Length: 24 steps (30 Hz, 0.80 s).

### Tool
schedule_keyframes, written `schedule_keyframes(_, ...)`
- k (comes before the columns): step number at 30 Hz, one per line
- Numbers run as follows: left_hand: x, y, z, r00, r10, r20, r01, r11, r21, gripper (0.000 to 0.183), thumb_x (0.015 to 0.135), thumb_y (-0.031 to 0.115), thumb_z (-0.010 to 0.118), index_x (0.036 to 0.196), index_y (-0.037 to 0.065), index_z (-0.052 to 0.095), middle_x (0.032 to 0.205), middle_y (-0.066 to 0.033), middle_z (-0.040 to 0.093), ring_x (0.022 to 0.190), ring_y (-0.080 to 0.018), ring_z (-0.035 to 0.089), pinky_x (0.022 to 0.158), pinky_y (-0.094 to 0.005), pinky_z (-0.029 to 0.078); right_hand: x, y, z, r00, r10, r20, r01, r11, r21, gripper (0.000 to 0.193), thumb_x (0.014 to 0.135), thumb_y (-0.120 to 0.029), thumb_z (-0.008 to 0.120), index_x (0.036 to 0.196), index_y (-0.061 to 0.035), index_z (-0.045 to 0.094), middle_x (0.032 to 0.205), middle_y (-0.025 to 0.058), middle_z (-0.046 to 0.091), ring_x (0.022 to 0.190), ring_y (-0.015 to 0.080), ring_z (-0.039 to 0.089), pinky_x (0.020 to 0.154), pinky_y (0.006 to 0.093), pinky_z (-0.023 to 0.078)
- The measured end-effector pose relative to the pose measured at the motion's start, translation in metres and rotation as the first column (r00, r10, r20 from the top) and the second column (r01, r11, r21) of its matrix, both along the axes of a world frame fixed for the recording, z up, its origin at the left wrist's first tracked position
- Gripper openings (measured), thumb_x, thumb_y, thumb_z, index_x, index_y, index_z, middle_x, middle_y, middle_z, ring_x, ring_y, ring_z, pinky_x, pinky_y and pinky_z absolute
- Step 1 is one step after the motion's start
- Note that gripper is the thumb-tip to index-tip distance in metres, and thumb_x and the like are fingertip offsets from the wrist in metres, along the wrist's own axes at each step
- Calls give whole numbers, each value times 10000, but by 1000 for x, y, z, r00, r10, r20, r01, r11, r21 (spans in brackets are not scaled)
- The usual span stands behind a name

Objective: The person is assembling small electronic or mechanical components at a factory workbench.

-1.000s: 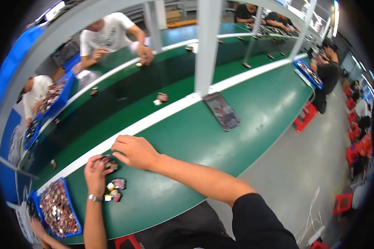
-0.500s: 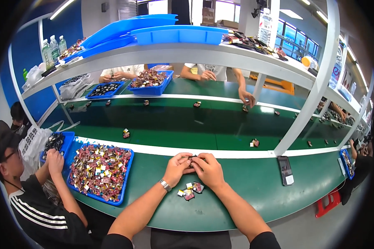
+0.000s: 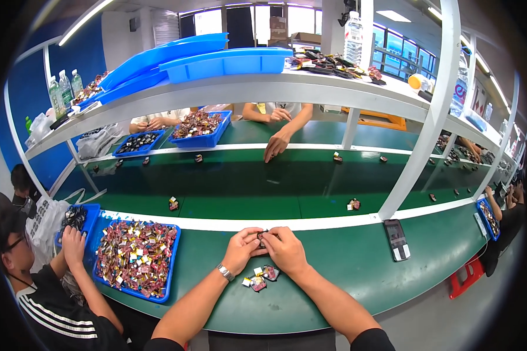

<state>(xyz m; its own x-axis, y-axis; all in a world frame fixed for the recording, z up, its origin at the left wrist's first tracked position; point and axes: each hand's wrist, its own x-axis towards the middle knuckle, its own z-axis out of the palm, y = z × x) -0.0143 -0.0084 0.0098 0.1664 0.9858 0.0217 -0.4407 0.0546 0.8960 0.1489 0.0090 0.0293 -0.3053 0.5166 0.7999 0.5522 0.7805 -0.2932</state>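
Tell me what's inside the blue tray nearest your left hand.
The blue tray holds a heap of small dark red, white and yellow components. Only the top layer shows; the heap covers the tray's floor and hides whatever lies deeper.

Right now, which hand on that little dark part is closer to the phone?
The right hand. It is left of the phone, at the small dark part. The left hand is farther left, on that part's other side.
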Motion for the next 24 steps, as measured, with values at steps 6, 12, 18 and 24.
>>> schedule_keyframes(6, 8, 4, -4, 1000, -23, 6, 23, 1000, 4, 282, 960, -34, 491, 1241, -40, 489, 1177, -147, 625, 1055, -214, 644, 896, -372, 588, 7, 2, 0, 997, -16, 81, 12, 999, 47, 94, 756, -58, 676, 846, -46, 649, 858, 46, 591, 801, 224, 602, 671, 340, 525)
schedule_keyframes(12, -2, 0, 0, 996, 82, -46, -83, 996, -18, 309, 973, -26, 467, 1281, -35, 454, 1216, -152, 613, 1060, -215, 644, 874, -347, 586, -3, 2, -3, 995, 8, 96, -9, 1000, 7, 219, 834, -154, 673, 1018, -36, 679, 1184, 131, 615, 946, 272, 617, 830, 360, 527)
schedule_keyframes(18, -2, 7, -6, 999, 26, 35, -25, 999, -29, 398, 966, 34, 502, 1355, -1, 424, 1209, -127, 621, 1052, -214, 645, 910, -396, 551, 1, 1, -9, 987, 41, 152, -12, 983, -184, 295, 840, -144, 668, 1109, -25, 645, 1221, 146, 603, 980, 305, 622, 838, 385, 539)
schedule_keyframes(24, -6, 5, 2, 995, -12, 95, 14, 1000, -18, 547, 979, 150, 544, 1465, 40, 319, 1398, -177, 490, 1177, -306, 583, 975, -479, 513, 5, 41, -1, 995, 56, 87, -39, 981, -189, 319, 830, -120, 657, 1126, -10, 618, 1246, 166, 567, 1027, 347, 592, 881, 410, 527)
